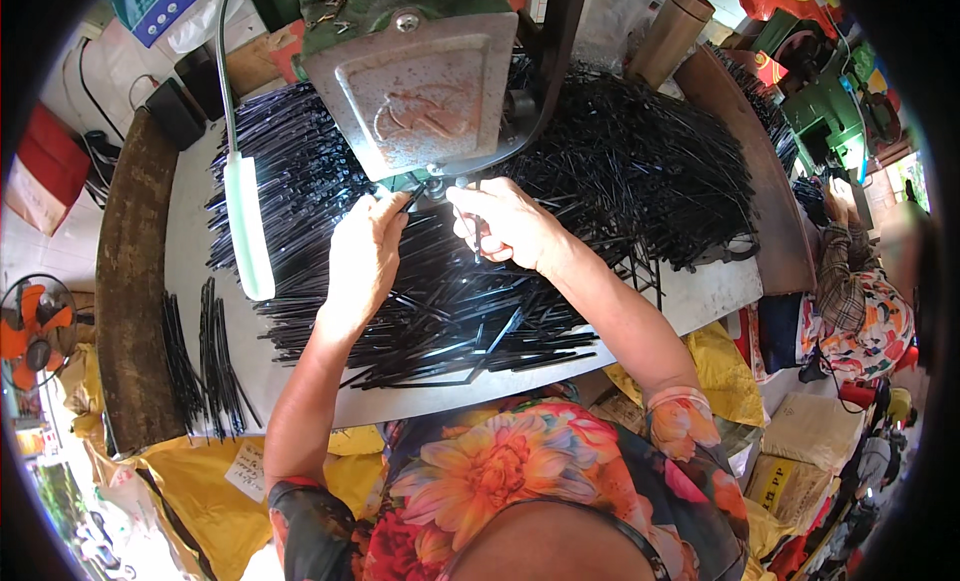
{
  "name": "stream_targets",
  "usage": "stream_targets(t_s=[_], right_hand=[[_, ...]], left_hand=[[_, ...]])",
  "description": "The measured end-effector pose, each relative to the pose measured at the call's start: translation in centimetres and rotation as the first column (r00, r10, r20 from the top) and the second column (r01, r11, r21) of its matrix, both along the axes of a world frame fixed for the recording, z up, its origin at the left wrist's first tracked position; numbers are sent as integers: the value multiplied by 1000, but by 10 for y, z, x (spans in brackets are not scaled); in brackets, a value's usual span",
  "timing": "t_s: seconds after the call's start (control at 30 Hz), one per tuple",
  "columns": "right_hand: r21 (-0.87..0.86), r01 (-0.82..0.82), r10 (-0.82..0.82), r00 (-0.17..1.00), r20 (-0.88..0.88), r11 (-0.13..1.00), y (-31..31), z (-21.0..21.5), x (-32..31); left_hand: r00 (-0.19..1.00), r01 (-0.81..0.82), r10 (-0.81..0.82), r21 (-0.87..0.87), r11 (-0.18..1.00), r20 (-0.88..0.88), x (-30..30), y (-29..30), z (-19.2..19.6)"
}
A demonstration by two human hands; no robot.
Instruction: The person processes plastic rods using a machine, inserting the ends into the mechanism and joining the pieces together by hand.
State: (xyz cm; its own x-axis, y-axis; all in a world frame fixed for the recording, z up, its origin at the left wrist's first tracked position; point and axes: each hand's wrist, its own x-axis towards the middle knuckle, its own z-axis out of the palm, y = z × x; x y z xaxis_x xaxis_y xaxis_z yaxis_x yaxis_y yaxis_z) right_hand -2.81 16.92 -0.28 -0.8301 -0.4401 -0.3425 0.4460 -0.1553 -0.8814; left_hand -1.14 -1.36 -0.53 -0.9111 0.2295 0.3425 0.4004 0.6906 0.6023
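My left hand [366, 243] is closed, its thumb and finger pinching the end of a thin black rod [414, 197] right under the head of a green and grey bench machine [420, 101]. On the other side of the machine's small working point [436, 187], my right hand [508, 223] is also closed. A slim, greyish metal piece [477, 243] sticks down from its fingers; its exact kind is unclear. Beneath both hands spreads a loose layer of thin black rods [470, 321]. A bigger tangled heap of black rods [640, 161] lies to the right, behind my right forearm.
A lit lamp strip [250, 231] hangs left of the machine. The pale tabletop [690, 301] has a brown raised rim [135, 281]. Small bundles of rods [215, 361] lie at the left. An orange fan [38, 331] stands far left; another person [860, 291] works far right.
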Motion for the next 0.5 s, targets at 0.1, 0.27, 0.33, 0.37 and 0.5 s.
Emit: stream_targets(t_s=[0.1,0.27,0.33,0.37,0.5], right_hand=[[-5,-2,2,1000,12,1000,0,0,1],[-14,16,-16,999,47,1000,-1,1,1],[1,27,-27,998,56,1000,-2,1,1],[-1,28,-28,998,64,1000,-2,1,1],[15,33,-33,999,21,999,-3,5,3]], left_hand=[[999,-5,2,-75,997,-49,1,1,1],[972,-53,-26,-330,943,-232,3,-1,2],[958,-68,-48,-386,920,-282,3,-5,6],[952,-48,-83,-413,909,-294,2,-7,7],[978,46,-128,-422,905,-167,4,-18,21]])
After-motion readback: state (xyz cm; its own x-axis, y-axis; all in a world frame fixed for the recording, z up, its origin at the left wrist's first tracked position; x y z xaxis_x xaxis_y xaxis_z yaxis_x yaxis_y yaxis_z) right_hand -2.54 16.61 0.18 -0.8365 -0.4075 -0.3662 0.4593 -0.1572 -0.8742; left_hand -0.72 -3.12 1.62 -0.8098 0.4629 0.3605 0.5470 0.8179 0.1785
